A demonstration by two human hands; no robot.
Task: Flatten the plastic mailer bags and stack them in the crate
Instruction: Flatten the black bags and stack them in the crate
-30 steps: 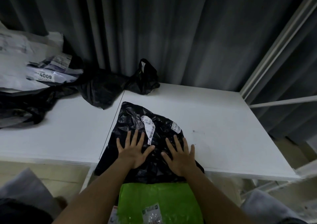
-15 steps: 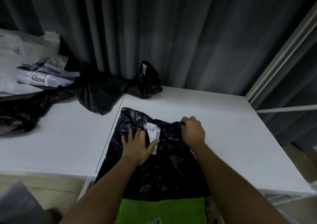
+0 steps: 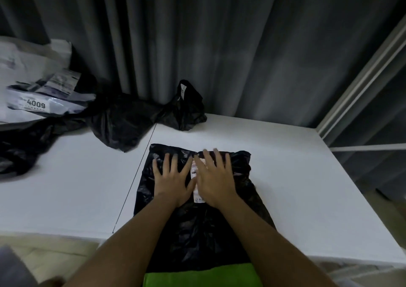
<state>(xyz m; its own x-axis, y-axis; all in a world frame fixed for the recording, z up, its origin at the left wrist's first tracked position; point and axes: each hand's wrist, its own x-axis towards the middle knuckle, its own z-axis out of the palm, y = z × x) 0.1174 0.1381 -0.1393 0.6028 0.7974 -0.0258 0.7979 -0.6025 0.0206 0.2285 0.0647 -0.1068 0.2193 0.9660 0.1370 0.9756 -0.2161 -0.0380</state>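
A black plastic mailer bag (image 3: 197, 227) with a white label (image 3: 196, 190) lies on the white table (image 3: 296, 188), its near end hanging over the front edge. My left hand (image 3: 172, 178) rests flat on the bag's upper left, fingers spread. My right hand (image 3: 215, 178) lies flat just right of it, fingers spread and slightly blurred, partly over the label. A green mailer (image 3: 202, 275) shows below the black bag at the bottom edge. No crate is in view.
Crumpled black bags (image 3: 123, 124) lie at the back of the table, one (image 3: 186, 108) against the grey curtain. White mailers (image 3: 35, 98), one marked 4009, are piled at the far left. A white metal frame (image 3: 360, 80) rises on the right.
My right hand let go of the bag's top right edge and came down flat beside the left. The bag's top edge now lies straighter and spread wider.
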